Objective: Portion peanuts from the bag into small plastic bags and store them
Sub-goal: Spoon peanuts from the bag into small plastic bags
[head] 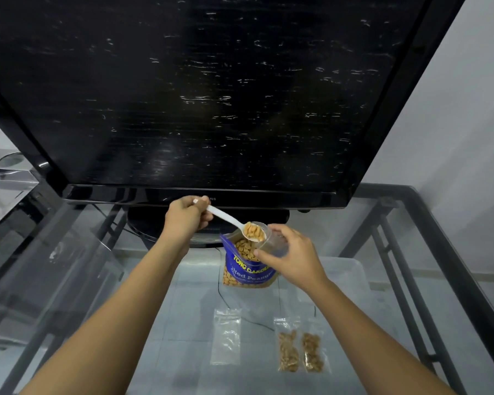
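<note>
glass surface (183, 352) with a metal frame. a black television (211, 95) stands at its far edge; the blue peanut bag (247, 269) stands before it, nearer lie one empty plastic bag (226, 337) and two filled bags (300, 352).

You have one blue peanut bag (247, 266), one white spoon (226, 216), and four small plastic bags — two filled (288, 350) (312, 352), one empty (226, 337), one held (271, 240) — on the glass tabletop (183, 323).
</note>
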The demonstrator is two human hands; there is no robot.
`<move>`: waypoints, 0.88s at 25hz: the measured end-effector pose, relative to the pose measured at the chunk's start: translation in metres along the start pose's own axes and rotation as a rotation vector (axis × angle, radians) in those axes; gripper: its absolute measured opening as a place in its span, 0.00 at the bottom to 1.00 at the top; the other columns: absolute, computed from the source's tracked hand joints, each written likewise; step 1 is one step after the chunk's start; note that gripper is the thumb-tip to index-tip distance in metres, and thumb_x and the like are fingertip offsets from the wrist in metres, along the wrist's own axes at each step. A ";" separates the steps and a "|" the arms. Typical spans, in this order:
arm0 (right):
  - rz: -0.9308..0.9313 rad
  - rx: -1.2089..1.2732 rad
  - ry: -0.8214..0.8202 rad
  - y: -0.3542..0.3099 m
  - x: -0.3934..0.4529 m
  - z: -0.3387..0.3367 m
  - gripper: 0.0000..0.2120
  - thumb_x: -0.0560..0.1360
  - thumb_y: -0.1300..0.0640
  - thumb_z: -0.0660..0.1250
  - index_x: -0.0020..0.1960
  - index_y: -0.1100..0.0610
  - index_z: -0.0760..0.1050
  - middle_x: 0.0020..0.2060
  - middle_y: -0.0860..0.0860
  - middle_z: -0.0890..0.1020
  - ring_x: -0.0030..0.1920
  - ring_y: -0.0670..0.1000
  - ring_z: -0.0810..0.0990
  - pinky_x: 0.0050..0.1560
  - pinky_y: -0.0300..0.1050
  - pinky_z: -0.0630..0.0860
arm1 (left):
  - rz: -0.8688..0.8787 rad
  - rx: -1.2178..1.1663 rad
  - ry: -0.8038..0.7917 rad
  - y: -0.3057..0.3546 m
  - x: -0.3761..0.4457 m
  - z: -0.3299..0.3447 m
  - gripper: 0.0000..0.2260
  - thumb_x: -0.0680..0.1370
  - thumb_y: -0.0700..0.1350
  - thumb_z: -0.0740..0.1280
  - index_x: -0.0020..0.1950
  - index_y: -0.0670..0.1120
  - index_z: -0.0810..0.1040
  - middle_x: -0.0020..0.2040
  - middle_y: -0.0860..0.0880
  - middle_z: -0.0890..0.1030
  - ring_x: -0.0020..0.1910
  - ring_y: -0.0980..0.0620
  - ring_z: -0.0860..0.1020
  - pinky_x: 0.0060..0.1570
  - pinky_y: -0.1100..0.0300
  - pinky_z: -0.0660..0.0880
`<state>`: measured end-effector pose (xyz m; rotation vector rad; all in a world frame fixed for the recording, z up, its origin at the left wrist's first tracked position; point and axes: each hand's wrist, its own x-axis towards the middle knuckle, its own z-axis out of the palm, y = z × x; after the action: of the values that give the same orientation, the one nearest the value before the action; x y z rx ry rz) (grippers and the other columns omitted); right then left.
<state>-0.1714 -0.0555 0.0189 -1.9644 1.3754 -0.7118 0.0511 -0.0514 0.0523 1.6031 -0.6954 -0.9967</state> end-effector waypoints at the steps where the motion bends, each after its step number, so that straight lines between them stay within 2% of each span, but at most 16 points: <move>1: 0.001 0.036 0.008 -0.002 -0.001 0.001 0.26 0.65 0.45 0.75 0.60 0.49 0.73 0.54 0.46 0.79 0.52 0.43 0.75 0.46 0.32 0.71 | 0.059 0.060 -0.028 0.006 -0.005 0.004 0.10 0.78 0.45 0.63 0.52 0.41 0.79 0.36 0.49 0.79 0.37 0.55 0.78 0.38 0.62 0.75; 3: 0.013 0.108 0.022 -0.004 -0.002 0.003 0.27 0.65 0.45 0.75 0.61 0.49 0.72 0.54 0.44 0.79 0.52 0.41 0.75 0.46 0.28 0.69 | 0.247 0.229 -0.096 0.021 -0.021 0.014 0.08 0.78 0.46 0.63 0.49 0.44 0.80 0.35 0.49 0.80 0.36 0.56 0.79 0.39 0.62 0.76; 6: 0.020 0.227 0.037 -0.005 -0.004 0.007 0.33 0.63 0.46 0.77 0.64 0.49 0.70 0.56 0.44 0.78 0.55 0.42 0.76 0.51 0.31 0.72 | 0.594 0.476 -0.166 0.043 -0.047 0.027 0.06 0.78 0.47 0.64 0.46 0.48 0.79 0.33 0.50 0.81 0.34 0.56 0.79 0.37 0.65 0.74; 9: 0.011 0.252 0.093 -0.003 -0.006 0.011 0.33 0.64 0.50 0.77 0.65 0.50 0.69 0.56 0.45 0.78 0.55 0.42 0.76 0.51 0.31 0.73 | 0.766 0.559 -0.196 0.057 -0.060 0.033 0.07 0.78 0.47 0.63 0.46 0.47 0.79 0.34 0.49 0.82 0.35 0.55 0.79 0.36 0.64 0.73; 12: 0.015 0.249 0.117 0.000 -0.007 0.010 0.30 0.67 0.53 0.75 0.66 0.50 0.69 0.55 0.46 0.79 0.54 0.41 0.76 0.53 0.34 0.76 | 0.776 0.496 -0.074 0.060 -0.055 0.030 0.06 0.78 0.47 0.64 0.45 0.47 0.79 0.33 0.49 0.81 0.33 0.57 0.79 0.34 0.66 0.73; 14: 0.043 0.266 0.130 0.002 -0.008 0.006 0.30 0.68 0.54 0.74 0.67 0.51 0.69 0.54 0.45 0.76 0.51 0.38 0.75 0.49 0.26 0.73 | 0.677 0.359 0.066 0.055 -0.043 0.021 0.06 0.78 0.47 0.64 0.44 0.48 0.78 0.33 0.51 0.80 0.32 0.61 0.79 0.35 0.67 0.73; 16: 0.076 0.299 0.156 0.004 -0.008 0.002 0.30 0.69 0.55 0.74 0.68 0.52 0.68 0.54 0.45 0.74 0.51 0.39 0.74 0.46 0.25 0.72 | 0.578 0.309 0.114 0.041 -0.029 0.012 0.06 0.78 0.47 0.64 0.44 0.48 0.78 0.34 0.50 0.80 0.32 0.61 0.79 0.37 0.64 0.76; 18: 0.116 0.340 0.143 0.009 -0.010 -0.001 0.30 0.69 0.54 0.73 0.69 0.52 0.67 0.54 0.46 0.74 0.53 0.42 0.74 0.49 0.32 0.74 | 0.574 0.463 0.003 0.019 -0.022 0.007 0.06 0.78 0.46 0.64 0.46 0.47 0.80 0.35 0.49 0.81 0.35 0.54 0.81 0.38 0.60 0.77; 20: 0.146 0.376 0.091 0.013 -0.010 -0.001 0.31 0.69 0.53 0.73 0.69 0.52 0.66 0.55 0.48 0.76 0.55 0.46 0.76 0.52 0.41 0.78 | 0.655 0.698 -0.221 -0.002 -0.022 0.009 0.08 0.78 0.45 0.64 0.50 0.45 0.81 0.39 0.49 0.82 0.39 0.52 0.81 0.41 0.59 0.77; 22: 0.159 0.373 0.037 0.017 -0.012 0.002 0.30 0.69 0.54 0.73 0.69 0.52 0.66 0.53 0.48 0.79 0.55 0.47 0.78 0.52 0.42 0.78 | 0.686 0.829 -0.361 -0.019 -0.022 0.016 0.09 0.78 0.45 0.64 0.52 0.43 0.81 0.43 0.47 0.84 0.42 0.53 0.80 0.44 0.58 0.78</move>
<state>-0.1838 -0.0480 0.0037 -1.5410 1.2956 -0.8626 0.0252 -0.0354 0.0385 1.6447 -1.9387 -0.4836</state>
